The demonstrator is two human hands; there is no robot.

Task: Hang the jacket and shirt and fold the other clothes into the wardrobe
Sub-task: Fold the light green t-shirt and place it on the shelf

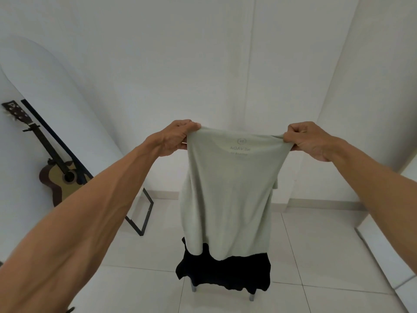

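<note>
A pale green T-shirt (230, 190) hangs in the air in front of me, stretched by its shoulders, with mirrored print showing through near the collar. My left hand (178, 137) grips the shirt's left shoulder and my right hand (308, 140) grips its right shoulder, both with fingers curled into the fabric. Below the shirt's hem lies a black garment (228, 273) draped over a seat whose grey legs show beneath. The seat itself is hidden.
A guitar (59, 175) leans on the left wall beside a dark-framed panel (140, 213). White wardrobe doors (225, 64) stand ahead. A white ledge (388, 256) runs along the right. White floor tiles (135, 290) surround the seat.
</note>
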